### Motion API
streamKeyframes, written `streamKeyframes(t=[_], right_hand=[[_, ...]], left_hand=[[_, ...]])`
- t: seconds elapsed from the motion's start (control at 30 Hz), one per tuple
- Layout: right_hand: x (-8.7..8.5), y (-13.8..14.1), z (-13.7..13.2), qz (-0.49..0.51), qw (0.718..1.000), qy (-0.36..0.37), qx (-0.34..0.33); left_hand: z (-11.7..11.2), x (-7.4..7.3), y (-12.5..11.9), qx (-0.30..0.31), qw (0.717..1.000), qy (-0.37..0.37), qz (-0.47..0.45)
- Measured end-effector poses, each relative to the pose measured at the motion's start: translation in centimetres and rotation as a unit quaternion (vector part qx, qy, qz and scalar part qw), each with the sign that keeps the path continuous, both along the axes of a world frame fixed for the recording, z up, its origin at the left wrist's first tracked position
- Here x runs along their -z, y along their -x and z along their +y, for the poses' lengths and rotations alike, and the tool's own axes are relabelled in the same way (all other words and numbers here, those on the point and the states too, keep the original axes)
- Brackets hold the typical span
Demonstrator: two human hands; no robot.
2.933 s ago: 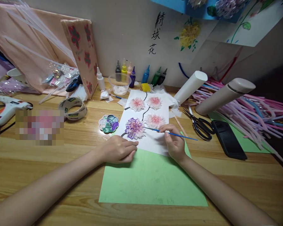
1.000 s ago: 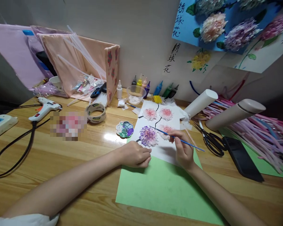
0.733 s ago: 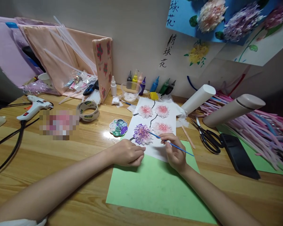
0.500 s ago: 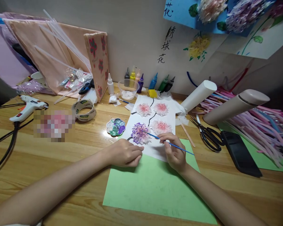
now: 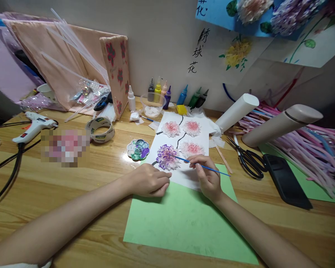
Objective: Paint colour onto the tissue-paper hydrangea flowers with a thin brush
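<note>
A sheet of white paper (image 5: 167, 120) bears ruffled flowers with pink centres, joined by painted black stems. The lower left flower (image 5: 166, 156) is edged in purple. My right hand (image 5: 208, 175) is closed around a thin blue paintbrush (image 5: 212, 169), whose tip touches that purple flower. My left hand (image 5: 152, 181) rests on the paper's lower left edge, just below the flower; its index finger reaches onto the sheet while the other fingers curl under. A flower-shaped paint palette (image 5: 138, 149) with green and purple paint lies beyond my left hand.
Green paper (image 5: 184, 223) lies under the white sheet. To the right are scissors (image 5: 249, 160), a black phone-like object (image 5: 286, 180) and a tumbler (image 5: 281, 124). Tape (image 5: 100, 130) and a glue gun (image 5: 35, 124) lie left. Paint bottles (image 5: 158, 91) line the wall.
The view has shifted slightly. The brush tip stays at the purple-edged flower, and both hands hold nearly the same places.
</note>
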State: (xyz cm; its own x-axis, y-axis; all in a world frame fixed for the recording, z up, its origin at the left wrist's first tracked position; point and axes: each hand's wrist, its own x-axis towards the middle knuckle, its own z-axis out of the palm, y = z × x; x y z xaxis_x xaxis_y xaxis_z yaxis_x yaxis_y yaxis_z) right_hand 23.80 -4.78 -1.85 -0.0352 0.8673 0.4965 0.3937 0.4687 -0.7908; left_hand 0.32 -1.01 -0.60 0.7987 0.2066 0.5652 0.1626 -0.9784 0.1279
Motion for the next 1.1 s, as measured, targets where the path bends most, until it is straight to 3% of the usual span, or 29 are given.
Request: streamKeyframes(t=[0.6, 0.77, 0.97, 1.1], right_hand=[[-0.3, 0.0, 0.2, -0.004, 1.0, -0.005, 0.011], [-0.3, 0.0, 0.0, 0.003, 0.999, -0.049, 0.01], [-0.6, 0.1, -0.5, -0.07, 0.991, -0.097, -0.062], [-1.4, 0.7, -0.2, -0.03, 0.995, -0.088, -0.028]], left_hand=[[0.1, -0.2, 0.0, -0.005, 1.0, -0.007, 0.018], [0.0, -0.2, 0.1, -0.005, 0.999, -0.003, 0.031], [0.0, -0.1, 0.1, -0.002, 1.0, -0.002, 0.009], [0.1, 0.0, 0.1, -0.004, 1.0, -0.003, 0.02]])
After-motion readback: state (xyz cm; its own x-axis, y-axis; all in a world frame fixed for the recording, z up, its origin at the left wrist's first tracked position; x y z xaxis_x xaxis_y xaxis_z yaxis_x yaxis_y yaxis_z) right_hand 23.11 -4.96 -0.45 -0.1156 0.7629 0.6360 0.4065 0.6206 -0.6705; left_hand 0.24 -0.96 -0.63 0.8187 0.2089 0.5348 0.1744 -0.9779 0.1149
